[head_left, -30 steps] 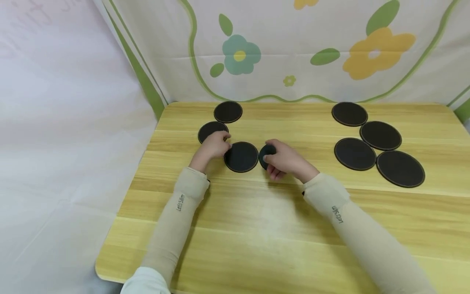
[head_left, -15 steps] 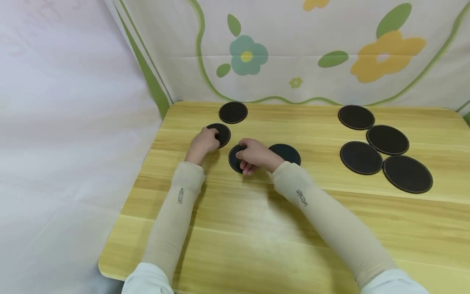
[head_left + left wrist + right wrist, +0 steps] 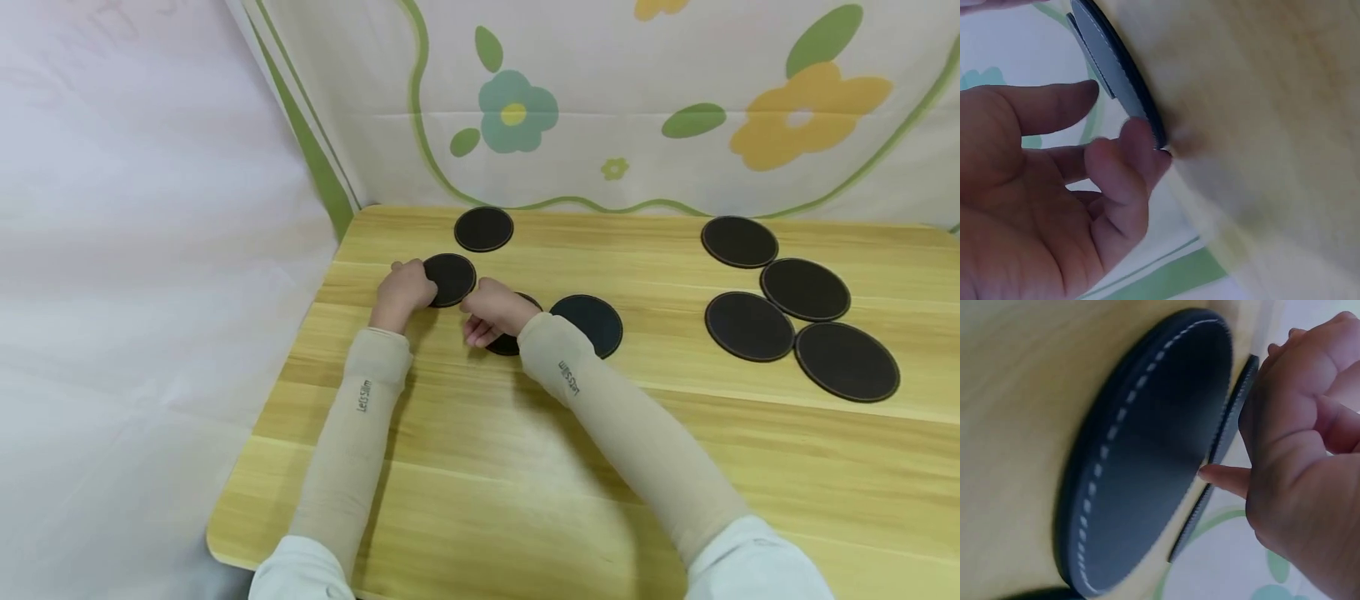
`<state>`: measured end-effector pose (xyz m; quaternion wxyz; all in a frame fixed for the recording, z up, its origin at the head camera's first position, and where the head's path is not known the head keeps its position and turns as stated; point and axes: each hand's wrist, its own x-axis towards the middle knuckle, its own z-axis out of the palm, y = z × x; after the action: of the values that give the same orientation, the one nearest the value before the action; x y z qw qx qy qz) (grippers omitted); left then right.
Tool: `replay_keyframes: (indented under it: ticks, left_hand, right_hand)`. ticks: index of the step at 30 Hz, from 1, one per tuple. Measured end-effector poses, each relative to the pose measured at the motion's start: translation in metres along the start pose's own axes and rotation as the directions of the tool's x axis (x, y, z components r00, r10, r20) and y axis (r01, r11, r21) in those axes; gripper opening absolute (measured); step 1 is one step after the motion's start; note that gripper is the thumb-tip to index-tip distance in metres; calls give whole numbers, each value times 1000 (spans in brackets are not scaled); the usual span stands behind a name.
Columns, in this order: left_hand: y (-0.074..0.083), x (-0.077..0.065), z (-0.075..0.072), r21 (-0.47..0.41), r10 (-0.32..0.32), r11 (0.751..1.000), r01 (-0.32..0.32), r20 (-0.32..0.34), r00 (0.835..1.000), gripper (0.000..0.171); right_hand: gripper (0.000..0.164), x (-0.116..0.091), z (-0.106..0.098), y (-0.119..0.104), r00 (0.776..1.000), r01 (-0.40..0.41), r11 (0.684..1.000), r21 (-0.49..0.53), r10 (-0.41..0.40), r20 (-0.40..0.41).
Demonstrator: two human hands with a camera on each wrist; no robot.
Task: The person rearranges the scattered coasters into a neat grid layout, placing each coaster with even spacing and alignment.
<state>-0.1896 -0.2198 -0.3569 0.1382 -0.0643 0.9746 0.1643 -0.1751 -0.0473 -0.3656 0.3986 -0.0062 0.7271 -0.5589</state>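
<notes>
A round black coaster (image 3: 452,279) with a stitched rim lies flat between my hands at the table's left. My left hand (image 3: 405,287) is at its left edge; in the left wrist view curled fingertips touch the rim of a coaster (image 3: 1116,69), thumb apart. My right hand (image 3: 497,308) reaches to the lower right edge of that same coaster and partly covers a second coaster (image 3: 504,345) beneath it. In the right wrist view one finger (image 3: 1225,478) points into the gap between two coasters. Whether it touches either is unclear.
Another coaster (image 3: 483,228) lies near the back edge, and one (image 3: 588,323) is partly behind my right sleeve (image 3: 622,425). Several more coasters (image 3: 804,289) are grouped at the right of the wood-grain table (image 3: 465,467). A flower-print cloth (image 3: 570,50) hangs behind.
My right hand has moved left from the rightmost coaster of the left group, past the middle one. My left hand has left the middle coaster for the one at the left. The view shifted slightly.
</notes>
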Motion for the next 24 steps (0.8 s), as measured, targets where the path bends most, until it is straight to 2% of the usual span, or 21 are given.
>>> replay_keyframes:
  ticks: [2, 7, 13, 16, 20, 24]
  left_hand:
    - [-2, 2, 0, -11, 4, 1000, -4, 22, 1000, 50]
    - [-6, 7, -1, -90, -3, 996, 6, 38, 999, 54]
    - [-13, 9, -6, -238, -39, 970, 44, 25, 999, 51]
    - [-15, 8, -9, -343, -56, 937, 66, 39, 998, 48]
    - [-15, 9, -12, -477, -64, 874, 92, 74, 995, 46]
    - [-14, 7, -11, -556, -62, 826, 99, 84, 995, 48]
  right_hand:
    - [42, 3, -1, 1, 1000, 0, 1000, 23, 0, 2]
    - [56, 9, -2, 1, 1000, -3, 997, 80, 4, -1]
    - [61, 12, -3, -5, 999, -24, 985, 171, 31, -40]
    - [65, 14, -4, -7, 997, -13, 974, 226, 29, -70]
    - [64, 13, -2, -8, 988, 60, 955, 291, -15, -155]
    - [58, 10, 1, -11, 971, 134, 949, 286, -67, -231]
